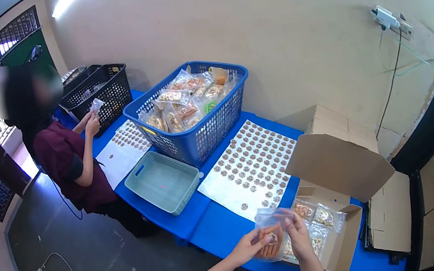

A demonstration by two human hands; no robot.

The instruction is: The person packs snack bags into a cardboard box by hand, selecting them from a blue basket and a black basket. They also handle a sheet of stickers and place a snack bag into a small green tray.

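Observation:
My left hand (246, 247) grips the side of a clear plastic snack packet (271, 248) with orange-brown stick-shaped pieces inside. My right hand (298, 234) pinches the same packet by its clear upper edge. A round mark, like a sticker, shows on the packet's front near my left thumb. Just beyond the packet lies a white sheet of round brown stickers (251, 167), with gaps at its near end. Beneath and beside my right hand, an open cardboard box (353, 239) holds several snack packets (324, 218) laid flat.
A blue basket (217, 135) heaped with snack packets stands on the blue table (203, 219), beside a grey-green tray (164, 182). Left of it lie another sticker sheet (117, 163) and black crates (116, 89). A co-worker (67, 156) holds a small packet. Cardboard flaps (338, 163) rise at right.

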